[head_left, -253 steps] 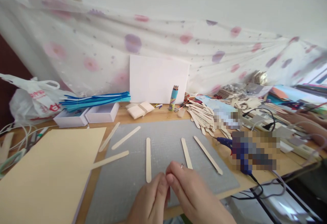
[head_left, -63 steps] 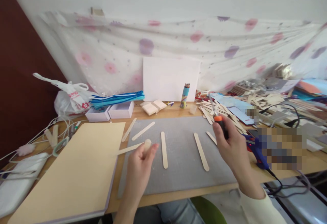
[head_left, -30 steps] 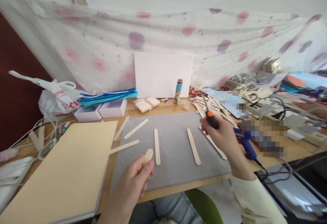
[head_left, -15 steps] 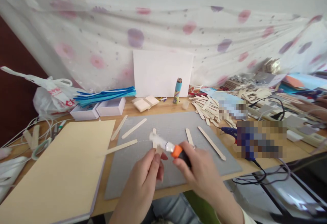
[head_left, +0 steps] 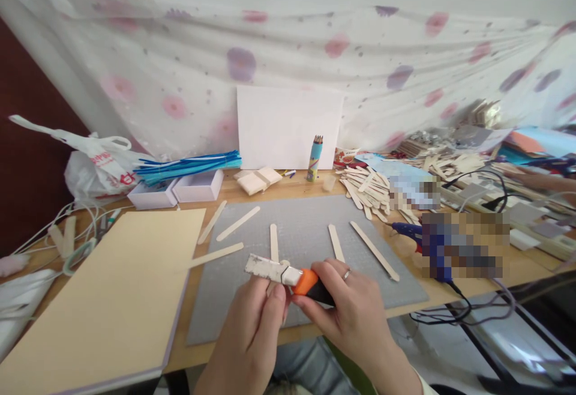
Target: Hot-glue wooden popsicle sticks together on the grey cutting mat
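Observation:
My right hand is wrapped round the orange and black handle of a utility knife, whose broad, stained blade points left. Pinched between the thumb and fingers of my left hand is a wooden craft stick, mostly hidden by the knife and fingers. The blade lies across just above the left fingertips; whether it touches the stick I cannot tell. Under both hands is a grey cutting mat. Loose craft sticks lie on it, one just beyond the blade and another at the right.
A beige board covers the left of the table. Behind the mat stand a pencil tube, white boxes and a bundle of sticks. A stick pile and a blue glue gun are at right. Another person's hand shows far right.
The knife has come down and nearer to me, from above the held stick to across the left fingertips. The held stick is lower and more hidden. The view has shifted slightly.

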`<state>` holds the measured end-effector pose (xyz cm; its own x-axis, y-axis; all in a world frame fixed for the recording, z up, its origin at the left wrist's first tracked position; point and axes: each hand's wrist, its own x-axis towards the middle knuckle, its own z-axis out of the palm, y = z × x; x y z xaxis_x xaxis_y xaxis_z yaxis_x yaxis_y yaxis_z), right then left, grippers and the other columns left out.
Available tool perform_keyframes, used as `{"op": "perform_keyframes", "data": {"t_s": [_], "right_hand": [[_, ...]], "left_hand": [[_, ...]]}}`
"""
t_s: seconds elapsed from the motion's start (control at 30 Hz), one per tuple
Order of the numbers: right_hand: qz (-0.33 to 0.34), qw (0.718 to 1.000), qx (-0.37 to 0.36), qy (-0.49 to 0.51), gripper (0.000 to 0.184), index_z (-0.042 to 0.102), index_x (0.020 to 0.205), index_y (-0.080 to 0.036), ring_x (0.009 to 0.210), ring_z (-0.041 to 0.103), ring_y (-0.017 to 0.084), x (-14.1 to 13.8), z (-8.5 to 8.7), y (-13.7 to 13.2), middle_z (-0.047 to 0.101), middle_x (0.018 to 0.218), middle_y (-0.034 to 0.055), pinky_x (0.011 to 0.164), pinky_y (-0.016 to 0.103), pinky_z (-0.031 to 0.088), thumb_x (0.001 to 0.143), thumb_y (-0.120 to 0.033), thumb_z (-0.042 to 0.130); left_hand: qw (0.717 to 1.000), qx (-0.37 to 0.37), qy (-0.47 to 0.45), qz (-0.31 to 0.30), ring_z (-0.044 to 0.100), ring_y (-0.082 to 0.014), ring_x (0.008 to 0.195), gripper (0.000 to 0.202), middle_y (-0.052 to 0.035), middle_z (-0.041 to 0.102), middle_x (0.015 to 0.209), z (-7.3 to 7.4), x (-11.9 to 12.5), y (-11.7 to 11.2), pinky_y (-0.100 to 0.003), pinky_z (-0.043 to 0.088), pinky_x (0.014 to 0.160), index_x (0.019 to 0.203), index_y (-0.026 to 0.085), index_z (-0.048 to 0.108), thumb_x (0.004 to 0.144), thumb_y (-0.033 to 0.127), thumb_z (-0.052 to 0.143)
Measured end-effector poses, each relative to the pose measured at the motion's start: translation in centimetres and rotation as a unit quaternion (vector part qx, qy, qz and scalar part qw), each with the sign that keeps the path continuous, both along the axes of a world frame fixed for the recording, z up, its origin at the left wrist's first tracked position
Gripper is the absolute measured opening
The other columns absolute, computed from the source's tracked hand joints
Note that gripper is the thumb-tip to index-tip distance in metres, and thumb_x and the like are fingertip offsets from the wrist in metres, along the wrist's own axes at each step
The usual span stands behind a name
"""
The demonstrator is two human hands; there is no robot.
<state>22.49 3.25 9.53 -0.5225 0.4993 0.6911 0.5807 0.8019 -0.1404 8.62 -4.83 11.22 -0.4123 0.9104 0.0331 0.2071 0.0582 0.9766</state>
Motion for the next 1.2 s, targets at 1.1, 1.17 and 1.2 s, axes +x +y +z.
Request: {"op": "perform_keyframes", "data": {"t_s": [1.1, 1.17, 1.2], "right_hand": [[0.091, 0.879, -0.350, 0.310, 0.027, 0.056, 0.071, -0.019, 0.051, 0.044, 0.012, -4.6, -0.5, 0.8, 0.050, 0.058, -0.0033, 0.049, 0.024, 0.036, 0.093, -0.034, 0.053], [0.053, 0.891, -0.301, 0.336, 0.026, 0.055, 0.070, -0.020, 0.049, 0.043, 0.012, -5.4, -1.1, 0.8, 0.049, 0.056, -0.0035, 0.047, 0.024, 0.035, 0.092, -0.034, 0.053], [0.032, 0.894, -0.279, 0.351, 0.027, 0.055, 0.070, -0.020, 0.049, 0.043, 0.012, -5.6, -1.4, 1.1, 0.050, 0.056, -0.0032, 0.047, 0.025, 0.035, 0.092, -0.035, 0.052]], "left_hand": [[0.995, -0.016, -0.090, -0.040, 0.052, -0.0173, 0.063, 0.041, 0.0014, 0.054, 0.066, -1.9, 1.0, 3.1, -0.025, 0.036, 0.053, 0.081, 0.023, 0.052, 0.089, 0.063, 0.048], [0.994, -0.004, -0.106, -0.027, 0.053, -0.0175, 0.063, 0.044, 0.0014, 0.055, 0.066, -2.1, 1.7, 3.8, -0.026, 0.038, 0.055, 0.083, 0.023, 0.053, 0.088, 0.066, 0.046], [0.993, 0.003, -0.118, -0.020, 0.054, -0.0171, 0.063, 0.045, 0.0015, 0.055, 0.066, -2.2, 2.1, 4.1, -0.026, 0.039, 0.056, 0.083, 0.023, 0.053, 0.088, 0.067, 0.047]]}}
